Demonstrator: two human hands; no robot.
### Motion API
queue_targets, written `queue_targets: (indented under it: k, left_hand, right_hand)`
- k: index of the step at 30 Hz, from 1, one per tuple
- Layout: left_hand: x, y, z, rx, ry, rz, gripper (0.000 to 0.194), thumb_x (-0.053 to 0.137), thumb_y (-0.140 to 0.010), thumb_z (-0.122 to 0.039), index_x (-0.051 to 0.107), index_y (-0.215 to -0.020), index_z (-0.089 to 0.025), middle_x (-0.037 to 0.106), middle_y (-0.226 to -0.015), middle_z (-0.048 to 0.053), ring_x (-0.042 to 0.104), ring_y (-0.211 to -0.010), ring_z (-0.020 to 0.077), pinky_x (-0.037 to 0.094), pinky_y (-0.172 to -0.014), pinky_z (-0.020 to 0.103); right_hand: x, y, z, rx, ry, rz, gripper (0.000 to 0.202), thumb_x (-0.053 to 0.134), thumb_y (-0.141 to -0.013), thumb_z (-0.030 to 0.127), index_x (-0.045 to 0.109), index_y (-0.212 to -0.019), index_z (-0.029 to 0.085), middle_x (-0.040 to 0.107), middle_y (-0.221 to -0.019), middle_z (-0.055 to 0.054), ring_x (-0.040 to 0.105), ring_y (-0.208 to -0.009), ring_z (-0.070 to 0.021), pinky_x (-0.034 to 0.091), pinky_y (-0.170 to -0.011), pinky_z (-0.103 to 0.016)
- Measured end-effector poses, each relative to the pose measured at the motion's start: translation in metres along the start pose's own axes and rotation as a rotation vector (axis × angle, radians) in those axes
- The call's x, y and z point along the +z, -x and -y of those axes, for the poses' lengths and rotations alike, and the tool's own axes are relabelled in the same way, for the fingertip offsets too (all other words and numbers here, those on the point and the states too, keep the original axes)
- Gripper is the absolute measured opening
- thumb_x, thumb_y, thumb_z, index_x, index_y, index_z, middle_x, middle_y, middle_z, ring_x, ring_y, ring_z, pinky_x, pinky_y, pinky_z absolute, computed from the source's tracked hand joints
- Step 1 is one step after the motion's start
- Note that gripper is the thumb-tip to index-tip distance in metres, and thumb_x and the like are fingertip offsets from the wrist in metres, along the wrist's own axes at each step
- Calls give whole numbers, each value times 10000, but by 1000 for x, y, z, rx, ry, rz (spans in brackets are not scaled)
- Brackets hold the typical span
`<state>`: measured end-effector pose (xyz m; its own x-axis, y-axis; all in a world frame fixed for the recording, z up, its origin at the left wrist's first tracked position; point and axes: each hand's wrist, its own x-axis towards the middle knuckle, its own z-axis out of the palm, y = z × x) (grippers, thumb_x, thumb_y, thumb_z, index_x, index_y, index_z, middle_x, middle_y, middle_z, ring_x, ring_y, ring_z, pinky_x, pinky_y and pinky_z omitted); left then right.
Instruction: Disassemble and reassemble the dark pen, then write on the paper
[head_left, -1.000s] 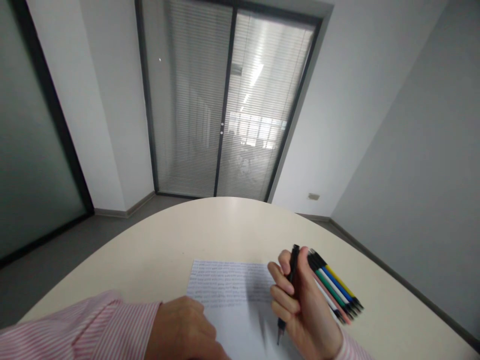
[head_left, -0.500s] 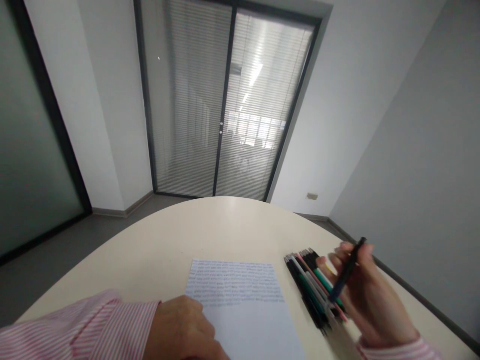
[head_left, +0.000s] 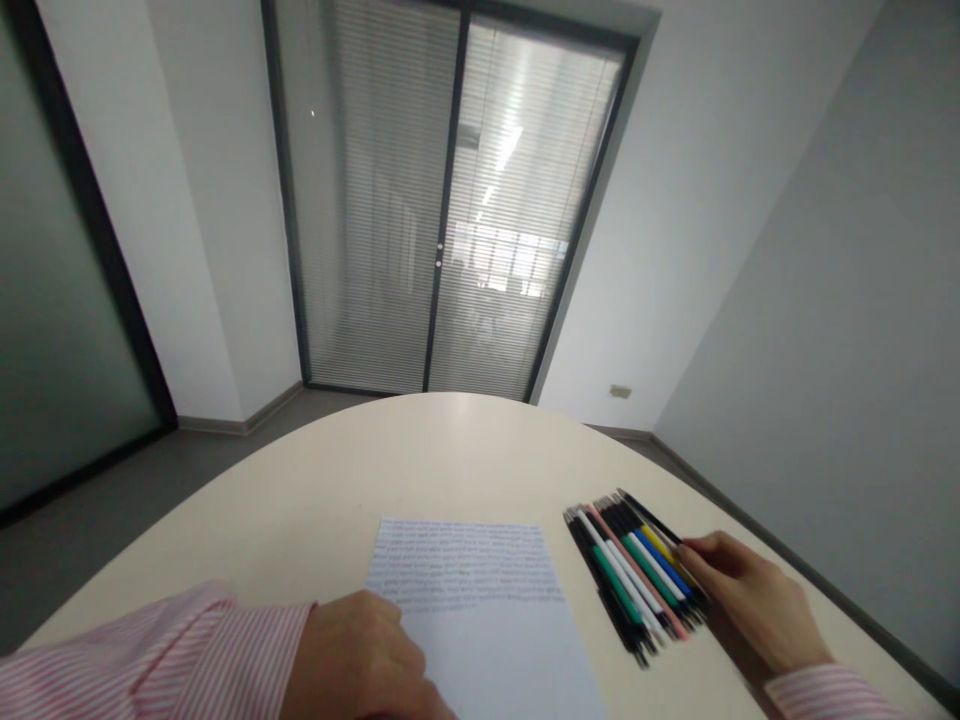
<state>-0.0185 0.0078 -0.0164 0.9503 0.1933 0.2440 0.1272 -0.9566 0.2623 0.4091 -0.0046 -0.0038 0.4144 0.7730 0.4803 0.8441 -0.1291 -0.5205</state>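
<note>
A sheet of paper [head_left: 495, 650] lies on the table, its upper part covered with lines of handwriting. My left hand [head_left: 367, 650] rests over the sheet's lower left side, back of the hand upward; its fingers are mostly hidden and cut off by the lower edge. To the right of the paper, several pens [head_left: 634, 570] with black, white, green, pink, yellow and blue barrels lie side by side in a slanted row. At the row's right side my right hand [head_left: 750, 590] pinches a black pen [head_left: 646, 513] between thumb and fingers, its far end reaching past the row.
A pale round-edged table [head_left: 450, 450] carries everything. Beyond it stand a glazed partition with blinds [head_left: 375, 200] and white walls, with a wall socket [head_left: 620, 391] low on the right. Frosted glass [head_left: 67, 300] is at the far left.
My right hand has lowered from above the pens, where it held a dark pen upright, to the row's right side, turning palm down. The left hand stays almost still.
</note>
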Motion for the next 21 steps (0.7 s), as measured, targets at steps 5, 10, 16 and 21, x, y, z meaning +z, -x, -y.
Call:
queue_targets:
  k: [5,10,16,21]
  left_hand:
    - [-2,-1,-4,-32,-14,-5,263,519,-875,-390,662,-1072,-292,677,-611,-34,627,-552,165,376,-549,300]
    - [-7,-1,-5,5,-14,-8,283,464,-901,-406,661,-1058,-278,670,-607,-29,616,-535,159,375,-534,301]
    - [12,-2,-13,-41,-106,-232,569,170,-1000,-443,678,-816,-263,574,-484,-1,512,-449,167,324,-513,339]
    - [39,-3,-23,-162,-144,-328,550,265,-1009,-433,637,-655,-235,556,-498,22,535,-498,179,412,-542,331]
  right_hand:
    - [-3,-3,-9,-11,37,256,271,611,-673,517,738,-707,280,771,-621,-3,745,-624,-299,527,-563,-357]
    - [-4,-2,-19,-12,59,294,280,607,-677,498,754,-757,273,787,-675,-19,757,-676,-305,551,-612,-360]
    - [-9,9,2,-72,87,163,334,548,-755,478,727,-881,225,771,-900,-103,732,-744,-329,557,-596,-412]
    - [4,69,83,-589,-283,131,188,601,-833,295,715,-981,317,758,-975,-65,707,-872,-282,574,-748,-387]
